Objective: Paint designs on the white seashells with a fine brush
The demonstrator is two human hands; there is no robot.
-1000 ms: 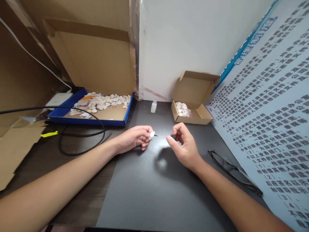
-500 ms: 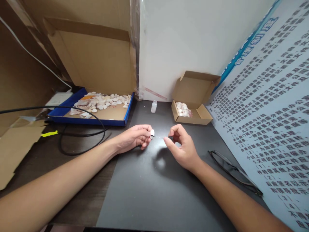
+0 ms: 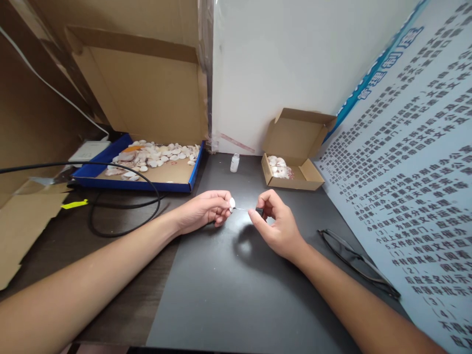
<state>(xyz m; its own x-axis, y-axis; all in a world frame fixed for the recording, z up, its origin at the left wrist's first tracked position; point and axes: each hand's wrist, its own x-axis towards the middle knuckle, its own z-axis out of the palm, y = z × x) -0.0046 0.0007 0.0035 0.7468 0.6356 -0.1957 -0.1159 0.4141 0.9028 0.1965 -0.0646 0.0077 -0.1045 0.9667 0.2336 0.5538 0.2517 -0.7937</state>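
A small white seashell (image 3: pixel 232 202) is pinched between the thumb and fingers of my left hand (image 3: pixel 210 210), held above the dark grey mat. My right hand (image 3: pixel 275 216) grips the black cap (image 3: pixel 259 211) of a thin, clear-stemmed brush (image 3: pixel 242 210). The dark tip of the brush reaches left to the lower edge of the shell; whether it touches cannot be made out. Beyond the hands, a small bottle (image 3: pixel 234 163) with whitish contents stands upright, with no cap visible on it.
Many shells lie in a blue-edged cardboard box (image 3: pixel 162 187) at the back left. A smaller open cardboard box (image 3: pixel 298 184) with shells stands back right. Glasses (image 3: pixel 357 263) rest beside the printed board (image 3: pixel 416 196). A black cable (image 3: pixel 121 233) loops at left.
The black cap shows now in my right hand, where the fingers hid it before. The shell and brush have shifted only slightly; both hands stay in nearly the same place.
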